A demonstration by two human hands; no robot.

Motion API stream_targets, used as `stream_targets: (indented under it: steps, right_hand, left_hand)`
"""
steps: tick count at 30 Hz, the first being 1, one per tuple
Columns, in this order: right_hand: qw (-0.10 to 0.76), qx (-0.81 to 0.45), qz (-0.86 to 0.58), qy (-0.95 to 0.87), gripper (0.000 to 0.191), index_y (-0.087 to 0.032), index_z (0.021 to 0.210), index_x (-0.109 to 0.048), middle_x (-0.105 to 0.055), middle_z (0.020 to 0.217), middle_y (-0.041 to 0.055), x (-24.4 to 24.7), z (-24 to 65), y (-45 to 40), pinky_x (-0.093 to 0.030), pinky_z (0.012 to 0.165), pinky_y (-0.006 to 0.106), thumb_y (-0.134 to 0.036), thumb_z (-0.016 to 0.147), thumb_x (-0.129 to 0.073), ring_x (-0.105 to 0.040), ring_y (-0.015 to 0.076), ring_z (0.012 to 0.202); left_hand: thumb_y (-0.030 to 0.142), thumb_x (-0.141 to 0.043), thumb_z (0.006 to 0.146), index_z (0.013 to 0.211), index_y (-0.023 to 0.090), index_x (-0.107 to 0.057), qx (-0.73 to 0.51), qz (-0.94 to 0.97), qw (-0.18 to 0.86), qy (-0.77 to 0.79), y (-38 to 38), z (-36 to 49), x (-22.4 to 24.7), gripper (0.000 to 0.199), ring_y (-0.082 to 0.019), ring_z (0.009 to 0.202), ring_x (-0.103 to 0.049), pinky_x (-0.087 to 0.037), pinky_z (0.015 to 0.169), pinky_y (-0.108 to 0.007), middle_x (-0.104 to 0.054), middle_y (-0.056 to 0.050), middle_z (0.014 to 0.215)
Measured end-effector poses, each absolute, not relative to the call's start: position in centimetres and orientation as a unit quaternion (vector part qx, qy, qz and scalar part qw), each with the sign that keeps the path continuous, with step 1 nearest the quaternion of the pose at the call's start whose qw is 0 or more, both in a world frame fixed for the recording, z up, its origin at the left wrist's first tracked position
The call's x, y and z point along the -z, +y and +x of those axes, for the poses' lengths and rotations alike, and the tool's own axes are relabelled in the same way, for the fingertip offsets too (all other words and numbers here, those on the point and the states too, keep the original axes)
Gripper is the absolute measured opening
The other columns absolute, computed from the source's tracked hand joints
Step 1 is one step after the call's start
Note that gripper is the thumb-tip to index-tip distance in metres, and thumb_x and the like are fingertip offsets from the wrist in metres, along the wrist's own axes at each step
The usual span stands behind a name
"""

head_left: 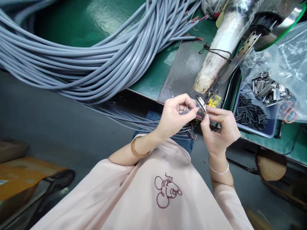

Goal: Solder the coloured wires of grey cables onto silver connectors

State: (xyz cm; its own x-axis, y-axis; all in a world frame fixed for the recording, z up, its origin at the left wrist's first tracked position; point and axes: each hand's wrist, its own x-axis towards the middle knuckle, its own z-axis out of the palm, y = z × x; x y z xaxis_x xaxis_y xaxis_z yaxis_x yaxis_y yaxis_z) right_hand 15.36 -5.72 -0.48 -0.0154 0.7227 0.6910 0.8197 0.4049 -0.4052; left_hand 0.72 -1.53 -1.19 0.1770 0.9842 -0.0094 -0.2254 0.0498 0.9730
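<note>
At the bench's front edge, my left hand (176,111) pinches the thin coloured wires at the end of a grey cable. Thumb and fingers of my right hand (219,127) are closed on one end of a metal multi-pin connector (200,103). The wire ends meet the row of pins between both hands; which wire touches which pin is too small to tell. Just behind the connector stands the pale wrapped arm (213,60) of a bench fixture, with a yellow piece (214,101) near its foot.
A big bundle of grey cables (96,64) covers the bench's left side. On the right, a blue bin (272,123) holds small black sleeves (250,113) and a clear bag of metal connectors (271,89). Orange-handled scissors (287,111) lie by it. Finished-looking cable ends (191,133) hang over my lap.
</note>
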Motion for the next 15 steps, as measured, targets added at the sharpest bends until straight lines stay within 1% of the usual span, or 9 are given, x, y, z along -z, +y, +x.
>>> stream_targets:
  steps: [3, 10, 15]
  right_hand:
    - [0.449, 0.05, -0.541, -0.709, 0.015, -0.022, 0.083, -0.059, -0.077, 0.093, 0.0012, 0.35, 15.42, -5.41, -0.06, 0.076, 0.031, -0.011, 0.082, -0.069, -0.074, 0.0161, 0.085]
    - [0.45, 0.033, -0.543, -0.708, 0.015, -0.023, 0.082, -0.058, -0.076, 0.092, 0.0006, 0.38, 15.75, -5.02, -0.06, 0.075, 0.033, -0.013, 0.082, -0.069, -0.074, 0.0175, 0.086]
    - [0.454, 0.024, -0.537, -0.711, 0.017, -0.023, 0.083, -0.059, -0.076, 0.093, 0.0006, 0.32, 15.87, -4.97, -0.06, 0.077, 0.033, -0.011, 0.08, -0.071, -0.074, 0.0169, 0.086]
  left_hand:
    - [0.017, -0.071, 0.08, 0.072, 0.014, -0.06, -0.496, 0.483, 0.596, 0.406, -1.36, 0.66, 0.97, 0.014, -0.004, 0.059, -0.055, -0.045, 0.054, -0.016, -0.066, -0.001, 0.079]
    - [0.017, -0.073, 0.079, 0.072, 0.014, -0.062, -0.486, 0.491, 0.595, 0.41, -1.01, 0.42, 0.76, 0.013, -0.004, 0.056, -0.052, -0.041, 0.05, -0.016, -0.064, 0.0, 0.075]
    - [0.016, -0.072, 0.079, 0.071, 0.015, -0.061, -0.485, 0.501, 0.586, 0.413, -0.93, 0.54, 0.66, 0.014, -0.005, 0.059, -0.053, -0.043, 0.052, -0.018, -0.062, 0.0, 0.073]
